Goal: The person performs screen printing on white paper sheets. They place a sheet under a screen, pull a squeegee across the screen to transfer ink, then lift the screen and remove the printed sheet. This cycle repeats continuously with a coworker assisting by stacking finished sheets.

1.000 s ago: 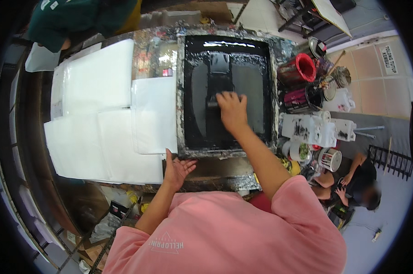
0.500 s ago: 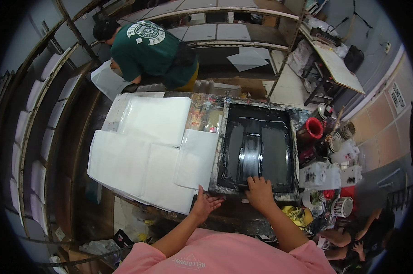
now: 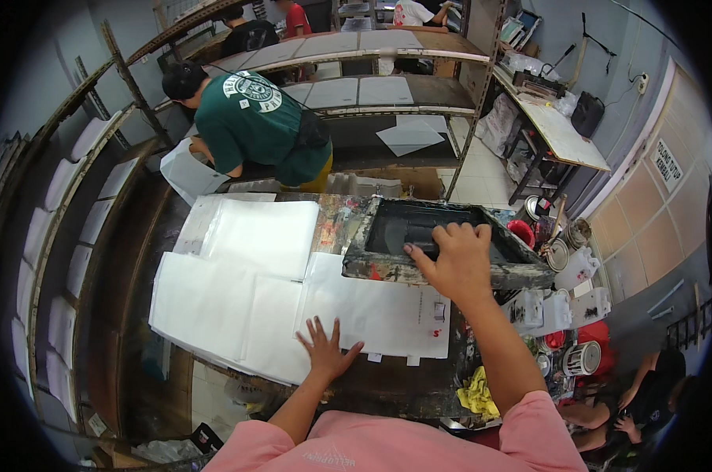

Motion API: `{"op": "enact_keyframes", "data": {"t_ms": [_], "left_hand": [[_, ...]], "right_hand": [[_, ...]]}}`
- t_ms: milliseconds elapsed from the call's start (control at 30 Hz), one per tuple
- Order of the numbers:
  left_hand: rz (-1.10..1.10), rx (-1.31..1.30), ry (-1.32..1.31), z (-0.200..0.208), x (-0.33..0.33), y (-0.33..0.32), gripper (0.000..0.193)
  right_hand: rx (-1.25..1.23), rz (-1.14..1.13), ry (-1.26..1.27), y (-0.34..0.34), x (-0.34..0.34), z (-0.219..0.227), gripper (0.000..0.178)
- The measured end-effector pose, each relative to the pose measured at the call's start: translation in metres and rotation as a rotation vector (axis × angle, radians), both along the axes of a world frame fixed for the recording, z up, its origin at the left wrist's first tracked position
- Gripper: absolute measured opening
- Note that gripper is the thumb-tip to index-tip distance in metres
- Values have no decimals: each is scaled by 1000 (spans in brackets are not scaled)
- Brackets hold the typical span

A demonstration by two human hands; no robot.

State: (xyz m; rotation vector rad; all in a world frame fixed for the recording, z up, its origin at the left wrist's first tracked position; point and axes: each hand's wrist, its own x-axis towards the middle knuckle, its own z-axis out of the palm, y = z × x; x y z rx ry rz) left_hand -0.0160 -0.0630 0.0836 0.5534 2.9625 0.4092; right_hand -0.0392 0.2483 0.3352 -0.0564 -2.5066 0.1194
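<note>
The near side of the ink-stained screen printing frame (image 3: 372, 271) is tilted up off the table, its mesh dark with black ink. My right hand (image 3: 460, 256) is closed over its near rail, fingers bent inward over the edge. A dark squeegee inside the frame is partly hidden by that hand. Below the raised rail lies a white sheet (image 3: 372, 315) with small dark print and a red mark near its right end. My left hand (image 3: 326, 352) rests at this sheet's near left part, fingers spread, holding nothing. Overlapping white sheets (image 3: 206, 291) cover the table to the left.
Racks (image 3: 81, 204) with white sheets stand at left. A person in a green shirt (image 3: 254, 118) bends beyond the table with a sheet. Paint cans (image 3: 582, 358), white jugs (image 3: 525, 311) and a yellow cloth (image 3: 478, 392) sit at right. Another person (image 3: 647, 401) is at lower right.
The frame's near side has come up from lying flat, lifted by my right hand, uncovering the printed sheet. My left hand has turned palm down and moved left onto the paper.
</note>
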Motion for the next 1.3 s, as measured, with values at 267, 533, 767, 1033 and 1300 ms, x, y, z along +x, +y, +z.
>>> {"op": "enact_keyframes", "data": {"t_ms": [267, 533, 767, 1033, 1300], "left_hand": [[34, -72, -76, -67, 8, -28, 119], [113, -120, -135, -63, 14, -28, 129], [51, 32, 79, -39, -1, 1, 112], [137, 403, 377, -14, -62, 10, 67], [594, 73, 482, 33, -98, -115, 75]], "right_hand": [[-54, -28, -1, 18, -41, 30, 55], [-43, -40, 39, 16, -25, 21, 59], [-13, -67, -178, 16, -15, 22, 78], [18, -48, -28, 24, -30, -8, 74], [50, -68, -6, 22, -30, -4, 78]]}}
